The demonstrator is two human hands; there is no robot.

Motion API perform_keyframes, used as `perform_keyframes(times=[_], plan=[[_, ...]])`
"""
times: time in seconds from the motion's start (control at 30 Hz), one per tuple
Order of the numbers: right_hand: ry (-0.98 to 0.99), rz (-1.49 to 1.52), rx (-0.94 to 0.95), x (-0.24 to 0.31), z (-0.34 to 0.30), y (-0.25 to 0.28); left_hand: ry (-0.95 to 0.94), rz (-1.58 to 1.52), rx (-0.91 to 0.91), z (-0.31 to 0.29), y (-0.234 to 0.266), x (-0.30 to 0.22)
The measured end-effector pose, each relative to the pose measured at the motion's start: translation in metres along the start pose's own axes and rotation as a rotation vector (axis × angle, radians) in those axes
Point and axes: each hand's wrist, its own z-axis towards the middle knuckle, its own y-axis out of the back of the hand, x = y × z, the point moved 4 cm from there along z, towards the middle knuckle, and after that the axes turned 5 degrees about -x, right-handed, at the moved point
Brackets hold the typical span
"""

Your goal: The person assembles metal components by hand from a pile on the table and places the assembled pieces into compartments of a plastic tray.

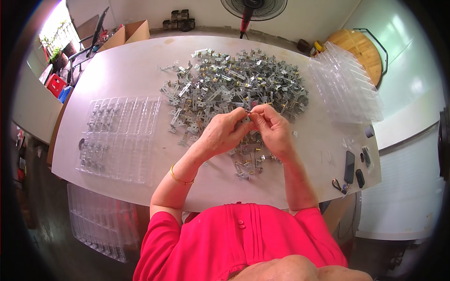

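Note:
Both my hands meet fingertip to fingertip above the near side of a big heap of small metal brackets (234,79). My left hand (225,131) is closed in a pinch, and so is my right hand (274,133). Between their fingertips shows a tiny dark piece, most of it covered by the fingers; its kind is too small to make out. Some loose brackets (246,161) lie below my hands, nearer to me. To the left rests a clear plastic tray (136,140) with rows of compartments, several of them at its left side holding metal parts (93,152).
A stack of clear trays (344,86) sits at the table's right. Nearer on that side lie a phone (349,166), a small black device (360,178) and keys (344,188). More clear trays (103,220) stand below the table's left front edge. A fan (253,9) stands behind the table.

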Motion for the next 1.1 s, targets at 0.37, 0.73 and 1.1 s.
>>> perform_keyframes(times=[0.37,0.73,1.1], plan=[[0.007,0.167,-0.073,-0.002,0.01,0.013,0.14,-0.423,-0.021,0.006,0.008,0.028],[-0.427,0.96,-0.092,-0.052,0.013,0.002,0.238,-1.052,-0.107,0.01,-0.001,0.044],[-0.673,1.146,0.21,-0.069,0.002,-0.03,-0.013,-0.718,0.031,0.008,0.0,0.023]])
